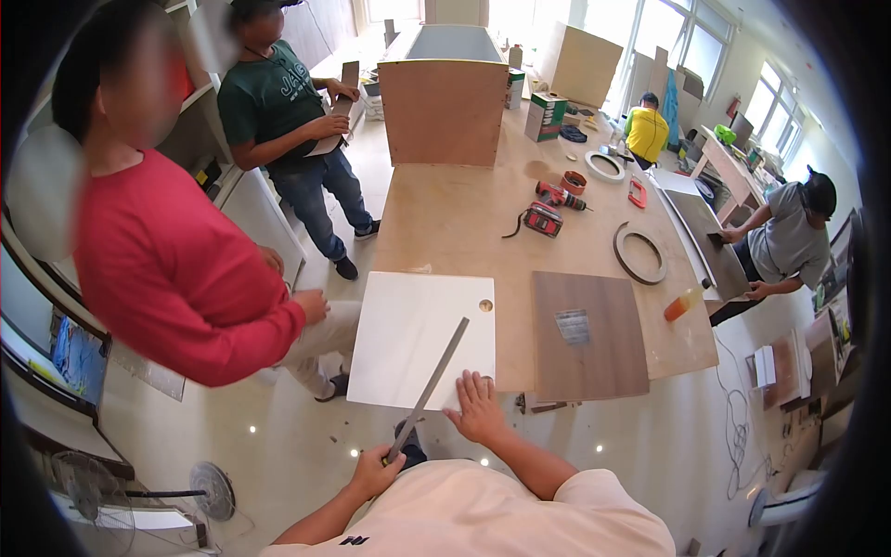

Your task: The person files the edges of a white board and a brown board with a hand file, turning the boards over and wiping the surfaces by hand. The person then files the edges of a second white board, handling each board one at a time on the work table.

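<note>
My left hand (374,472) grips the near end of a long grey flat bar (430,387). The bar slants up and to the right across a white panel (408,330). My right hand (478,408) lies flat, fingers spread, on the near edge of that panel. The panel has a small round hole (485,304) near its far right corner and overhangs the near edge of the plywood worktable (455,218).
A dark wood-veneer board (588,336) with a grey sanding sheet lies right of the panel. Farther back on the table are a red drill (560,196), a tape measure (543,219), rings and a plywood box (443,111). A person in red (176,269) stands close on the left; others work around the table.
</note>
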The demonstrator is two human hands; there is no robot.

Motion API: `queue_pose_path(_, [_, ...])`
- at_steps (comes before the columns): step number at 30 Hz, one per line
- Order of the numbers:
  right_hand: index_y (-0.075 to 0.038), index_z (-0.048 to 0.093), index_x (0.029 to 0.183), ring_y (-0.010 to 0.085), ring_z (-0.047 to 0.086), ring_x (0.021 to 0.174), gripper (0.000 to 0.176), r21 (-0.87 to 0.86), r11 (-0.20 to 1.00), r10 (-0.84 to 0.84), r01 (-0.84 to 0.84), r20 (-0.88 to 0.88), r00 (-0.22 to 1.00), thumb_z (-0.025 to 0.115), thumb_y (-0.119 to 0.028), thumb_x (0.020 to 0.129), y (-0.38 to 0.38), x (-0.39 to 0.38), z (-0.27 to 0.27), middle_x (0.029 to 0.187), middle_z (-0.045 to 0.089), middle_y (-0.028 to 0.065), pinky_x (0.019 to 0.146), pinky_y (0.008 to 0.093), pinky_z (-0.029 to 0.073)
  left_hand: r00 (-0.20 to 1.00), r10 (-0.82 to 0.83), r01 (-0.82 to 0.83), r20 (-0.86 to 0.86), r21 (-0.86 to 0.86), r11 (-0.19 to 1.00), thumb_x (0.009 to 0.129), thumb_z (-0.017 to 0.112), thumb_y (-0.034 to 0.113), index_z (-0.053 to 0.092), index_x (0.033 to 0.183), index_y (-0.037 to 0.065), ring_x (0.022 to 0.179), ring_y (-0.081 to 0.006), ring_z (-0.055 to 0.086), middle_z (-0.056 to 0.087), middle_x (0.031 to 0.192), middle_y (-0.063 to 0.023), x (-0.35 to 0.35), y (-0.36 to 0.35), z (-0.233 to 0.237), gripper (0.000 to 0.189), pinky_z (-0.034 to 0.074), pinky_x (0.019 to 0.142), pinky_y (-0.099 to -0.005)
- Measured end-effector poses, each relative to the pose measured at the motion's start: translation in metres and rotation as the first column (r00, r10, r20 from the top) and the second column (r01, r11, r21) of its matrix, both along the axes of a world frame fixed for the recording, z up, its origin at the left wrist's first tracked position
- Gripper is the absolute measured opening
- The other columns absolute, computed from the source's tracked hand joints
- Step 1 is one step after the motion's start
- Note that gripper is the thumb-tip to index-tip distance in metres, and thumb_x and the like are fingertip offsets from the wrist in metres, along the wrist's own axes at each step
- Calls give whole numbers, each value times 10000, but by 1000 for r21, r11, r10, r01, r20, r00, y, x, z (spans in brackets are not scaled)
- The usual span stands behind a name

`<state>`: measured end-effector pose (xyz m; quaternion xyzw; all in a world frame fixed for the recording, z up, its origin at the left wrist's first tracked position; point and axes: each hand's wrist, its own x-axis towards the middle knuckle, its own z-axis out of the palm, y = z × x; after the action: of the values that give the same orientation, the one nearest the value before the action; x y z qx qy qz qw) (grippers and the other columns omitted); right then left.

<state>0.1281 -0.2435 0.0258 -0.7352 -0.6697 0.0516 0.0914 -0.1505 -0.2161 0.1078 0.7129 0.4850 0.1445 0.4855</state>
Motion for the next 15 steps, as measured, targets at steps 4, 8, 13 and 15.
queue_pose_path(4, [37,365,1467,382,196,1488,850,-4,982,190,-190,-23,981,648,-499,872,-44,-8,-1,1578,265,235,1190,545,175,996,34,-32,80,-29,999,882,697,243,668,889,-7,618,-134,537,615,674,-65,34,-15,11,253,458,601,-326])
queue_pose_path(8, [-64,490,1405,376,282,1456,672,-131,909,370,-395,-184,911,663,-442,877,-89,6,-47,1547,353,181,1150,534,286,982,97,-65,160,-195,979,892,691,238,661,894,-11,624,-128,530,598,675,-40,79,-7,19,251,453,599,-320])
queue_pose_path(13, [-71,665,1171,383,521,1252,359,-192,976,-185,98,-516,836,639,-327,920,-147,31,-84,1326,592,167,1015,455,452,977,-31,50,211,-84,995,893,685,233,657,877,-18,616,-129,519,587,659,-48,101,13,17,253,443,584,-320])
queue_pose_path(15, [-42,694,1075,384,582,1152,272,-487,821,-537,297,-485,690,636,-263,929,-136,39,-5,1231,646,172,954,428,487,972,-109,106,208,29,994,891,685,237,659,877,-18,615,-133,519,592,659,-57,102,23,6,257,442,583,-323])
